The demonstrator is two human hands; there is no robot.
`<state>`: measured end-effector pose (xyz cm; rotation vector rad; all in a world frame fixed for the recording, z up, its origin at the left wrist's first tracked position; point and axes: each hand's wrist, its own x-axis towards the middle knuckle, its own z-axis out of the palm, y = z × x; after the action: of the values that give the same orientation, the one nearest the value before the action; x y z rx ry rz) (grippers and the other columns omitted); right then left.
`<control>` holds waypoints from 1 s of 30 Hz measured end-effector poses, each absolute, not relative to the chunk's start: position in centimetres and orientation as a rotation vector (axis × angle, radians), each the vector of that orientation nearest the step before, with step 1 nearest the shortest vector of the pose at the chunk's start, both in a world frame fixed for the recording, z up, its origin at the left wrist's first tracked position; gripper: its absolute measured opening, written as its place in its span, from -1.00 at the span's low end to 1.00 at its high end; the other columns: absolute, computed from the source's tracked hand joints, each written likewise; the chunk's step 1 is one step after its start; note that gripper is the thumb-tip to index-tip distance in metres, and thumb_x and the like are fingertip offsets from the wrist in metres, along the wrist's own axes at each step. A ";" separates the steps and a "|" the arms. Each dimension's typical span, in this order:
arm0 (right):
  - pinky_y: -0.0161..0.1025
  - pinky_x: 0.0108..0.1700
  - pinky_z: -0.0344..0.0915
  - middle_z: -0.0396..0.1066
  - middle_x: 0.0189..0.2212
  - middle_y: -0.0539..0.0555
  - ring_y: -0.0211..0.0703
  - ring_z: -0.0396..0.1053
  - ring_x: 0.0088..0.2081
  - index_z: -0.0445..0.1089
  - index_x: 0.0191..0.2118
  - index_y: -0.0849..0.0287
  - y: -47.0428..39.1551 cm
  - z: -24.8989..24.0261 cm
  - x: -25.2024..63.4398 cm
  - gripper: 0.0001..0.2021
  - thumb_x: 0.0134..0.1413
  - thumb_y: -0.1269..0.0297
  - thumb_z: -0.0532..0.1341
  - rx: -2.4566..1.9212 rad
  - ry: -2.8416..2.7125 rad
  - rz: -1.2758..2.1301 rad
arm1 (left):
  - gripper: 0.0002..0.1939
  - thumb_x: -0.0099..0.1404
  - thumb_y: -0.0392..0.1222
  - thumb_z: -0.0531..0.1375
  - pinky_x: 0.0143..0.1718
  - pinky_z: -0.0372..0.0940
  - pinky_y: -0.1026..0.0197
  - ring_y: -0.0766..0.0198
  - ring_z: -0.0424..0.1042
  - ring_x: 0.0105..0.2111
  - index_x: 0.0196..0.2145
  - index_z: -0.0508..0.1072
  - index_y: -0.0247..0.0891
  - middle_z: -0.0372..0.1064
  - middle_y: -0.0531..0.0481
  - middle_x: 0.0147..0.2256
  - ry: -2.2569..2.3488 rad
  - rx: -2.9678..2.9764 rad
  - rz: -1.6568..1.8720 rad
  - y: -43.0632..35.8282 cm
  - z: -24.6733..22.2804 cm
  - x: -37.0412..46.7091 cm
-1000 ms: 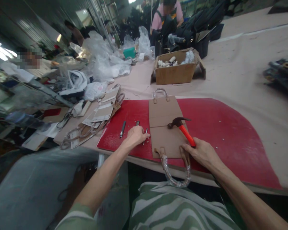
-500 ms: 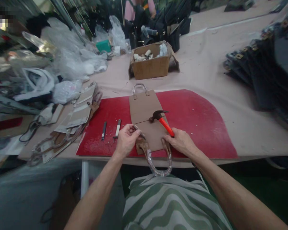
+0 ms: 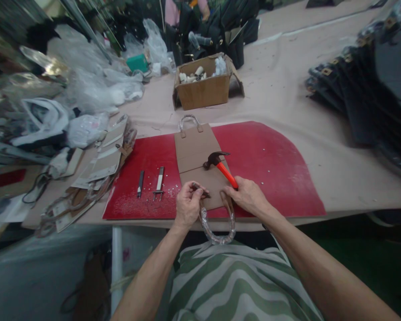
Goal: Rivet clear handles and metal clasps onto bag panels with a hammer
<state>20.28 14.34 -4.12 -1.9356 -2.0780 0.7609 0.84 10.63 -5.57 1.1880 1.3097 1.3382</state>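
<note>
My right hand (image 3: 249, 192) is closed round the orange handle of a claw hammer (image 3: 226, 173), whose dark head hovers over a beige bag panel (image 3: 198, 145). Its fingers also lie by one end of the panel's near handle (image 3: 218, 238), a loop wrapped in clear plastic. My left hand (image 3: 188, 203) pinches a slim dark metal punch-like tool (image 3: 200, 189), tilted over the panel's near part. A second wrapped handle (image 3: 189, 118) arches from the panel's far end. Left of my hands lie a two-pronged tool (image 3: 159, 183) and a flat dark chisel-like tool (image 3: 141, 183).
Under the panel is a red board (image 3: 263, 169) dotted with small bits. A cardboard box (image 3: 203, 93) of small items stands behind it. Stacked beige pieces (image 3: 102, 165) and plastic bags (image 3: 87, 76) lie left; dark bag pieces (image 3: 357, 96) are piled right. Another person is partly visible behind.
My left hand has moved right and slightly toward me with the punch-like tool, uncovering the two-pronged tool. My right hand still holds the hammer in much the same place. The view has shifted slightly.
</note>
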 end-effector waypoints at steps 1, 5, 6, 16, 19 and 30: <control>-0.26 -0.41 0.04 0.45 -0.46 0.11 -0.10 0.37 -0.41 0.39 -0.29 0.18 14.4 -4.2 20.3 -0.72 0.13 0.05 0.12 -1.932 -2.080 0.763 | -0.85 0.29 -0.16 0.19 -0.29 0.50 0.24 0.29 0.55 -0.35 -0.28 0.34 -0.29 0.46 0.00 -0.36 1.314 1.188 1.337 10.6 -5.5 0.9; -0.27 -0.41 0.04 0.44 -0.47 0.10 -0.11 0.36 -0.42 0.38 -0.30 0.17 14.4 -4.5 20.4 -0.72 0.12 0.05 0.12 -1.916 -2.072 0.766 | -0.85 0.29 -0.16 0.19 -0.30 0.50 0.24 0.29 0.55 -0.35 -0.27 0.34 -0.29 0.45 0.00 -0.36 1.313 1.209 1.330 10.7 -5.5 1.0; -0.27 -0.41 0.03 0.43 -0.48 0.10 -0.11 0.35 -0.43 0.37 -0.30 0.17 14.5 -4.5 20.4 -0.72 0.12 0.04 0.12 -1.910 -2.068 0.767 | -0.86 0.29 -0.16 0.19 -0.30 0.50 0.23 0.28 0.55 -0.36 -0.27 0.34 -0.29 0.45 0.00 -0.36 1.314 1.220 1.332 10.7 -5.6 1.0; -0.27 -0.45 -0.05 0.33 -0.55 0.05 -0.17 0.22 -0.50 0.30 -0.40 0.14 14.4 -4.6 20.4 -0.75 0.08 0.05 0.12 -1.877 -2.035 0.753 | -0.95 0.33 -0.25 0.13 -0.27 0.43 0.24 0.30 0.51 -0.37 -0.27 0.38 -0.24 0.46 0.01 -0.38 1.422 1.666 1.350 10.1 -7.3 1.1; -0.27 -0.46 -0.06 0.28 -0.58 0.01 -0.20 0.17 -0.52 0.24 -0.47 0.13 14.6 -5.1 20.5 -0.77 0.07 0.09 0.12 -1.820 -1.957 0.851 | -0.93 0.33 -0.28 0.11 -0.26 0.39 0.24 0.29 0.48 -0.36 -0.28 0.39 -0.24 0.46 -0.01 -0.38 1.433 1.905 1.290 10.1 -7.1 1.1; -0.27 -0.55 -0.03 0.17 -0.68 -0.08 -0.27 0.11 -0.66 0.07 -0.45 0.05 9.9 4.5 22.7 -0.70 0.26 0.03 -0.07 -1.531 -1.922 0.624 | -0.86 0.36 -0.25 0.04 -0.31 0.35 0.25 0.25 0.48 -0.37 -0.24 0.40 -0.23 0.47 -0.07 -0.38 1.437 2.108 1.192 10.1 -7.5 1.3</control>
<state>22.75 9.89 4.52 -1.5309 -1.9221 0.6238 1.33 10.07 -7.49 2.1083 1.4372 1.1917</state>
